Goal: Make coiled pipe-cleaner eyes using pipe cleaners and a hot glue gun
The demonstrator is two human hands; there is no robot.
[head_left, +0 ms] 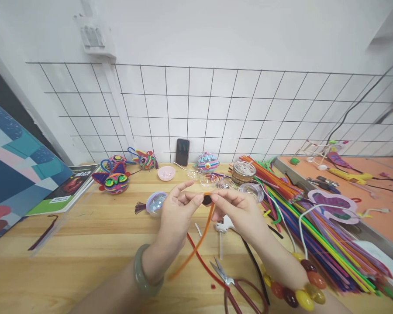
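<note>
Over the middle of the wooden table, my left hand point(180, 209) and my right hand point(237, 209) pinch a small dark round piece point(207, 200) between thumbs and fingers. An orange pipe cleaner point(199, 242) wraps its top edge, and the loose end hangs down toward the left. Beneath them lie a red pipe cleaner point(201, 259), scissors with dark red handles point(231, 281) and a white glue gun point(224, 224). A clear dome with a tassel point(156, 203) rests just left of my left hand.
Several colourful pipe-cleaner ornaments point(115, 181) stand at the back left, near a pink bowl point(166, 173). A phone point(182, 151) leans on the wall. Bundles of pipe cleaners point(317, 231) spread along the right, with a white cable point(301, 222) crossing them. An orange worktop point(376, 192) holds a yellow glue gun point(350, 175).
</note>
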